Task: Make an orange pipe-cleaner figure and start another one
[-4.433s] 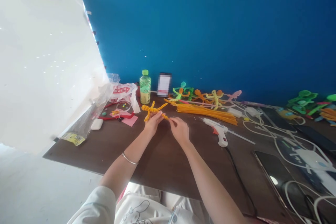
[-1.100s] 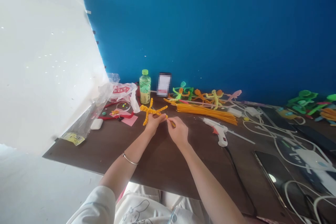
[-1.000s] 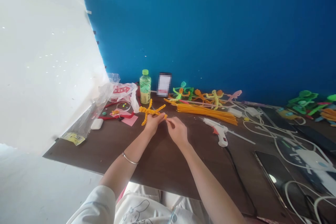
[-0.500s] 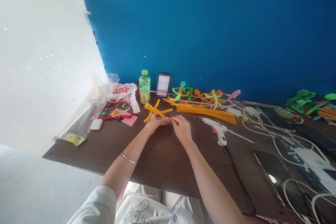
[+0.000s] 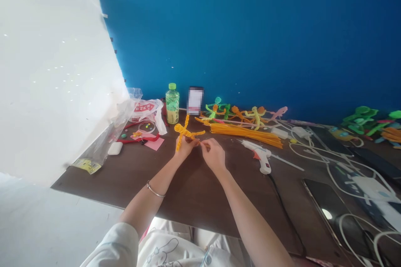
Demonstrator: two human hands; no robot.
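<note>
Orange figure (image 5: 184, 132) has turned, jutting beyond left fingers (image 5: 193, 143) gripping it; right fingers (image 5: 205, 143) pinch its end.

And there it was, I caught a slim silver bangle (image 5: 154, 192) circling the left forearm (image 5: 156, 177), a loose white sleeve (image 5: 117, 244) nearer, white clothing (image 5: 194, 254) bearing dark cartoon linework (image 5: 164, 254)!

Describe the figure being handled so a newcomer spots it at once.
Find the dark brown table below the blue wall. In front of the green-capped bottle, the left hand holds a fuzzy yellow-orange figure with coiled limbs. Unlike the other figures, which sit farther back, this one is in hand.
</note>
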